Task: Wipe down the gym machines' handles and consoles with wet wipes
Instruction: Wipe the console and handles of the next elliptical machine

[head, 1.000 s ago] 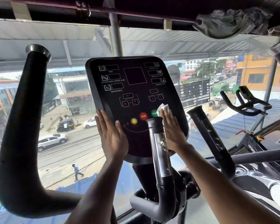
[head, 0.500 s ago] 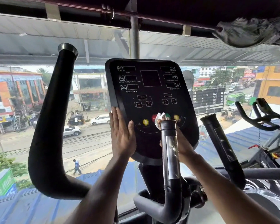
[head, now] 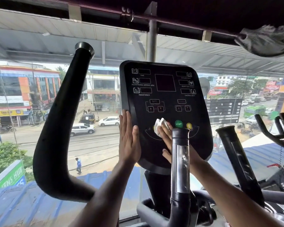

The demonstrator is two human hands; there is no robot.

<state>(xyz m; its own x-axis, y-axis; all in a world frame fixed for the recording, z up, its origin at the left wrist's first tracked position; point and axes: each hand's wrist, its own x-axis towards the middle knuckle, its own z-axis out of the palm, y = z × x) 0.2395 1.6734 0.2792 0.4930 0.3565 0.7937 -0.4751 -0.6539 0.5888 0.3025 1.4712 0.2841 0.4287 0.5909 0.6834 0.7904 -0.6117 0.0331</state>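
Console [head: 166, 112]: black panel with rounded corners, upright at the centre of the view, facing the person; printed labels TIME, ROTATIONAL SPEED and RESISTANCE down its left column, dark display windows above, arrow keys at mid-height, a green START button [head: 178, 124] and a yellow button [head: 188, 125] in the lower row. Wet wipe [head: 159, 126]: white, crumpled, lying on the console face at about 7 o'clock from the panel's centre, just left of the START button. Right hand [head: 169, 141]: fingers laid straight and close together over the wipe, pressing it flat against the panel; wrist partly hidden behind the near handle. Left hand [head: 129, 141]: flat along the console's left edge at 8 o'clock, fingers extended and together, thumb resting on the panel face, holding nothing. Near handle [head: 180, 161]: black upright post with a silver contact plate, standing in front of the console at 5 o'clock. Large curved handle [head: 56, 128]: black, at 9 o'clock. Second upright handle [head: 233, 154]: at 3 o'clock. Window glass behind, street and parked cars below.
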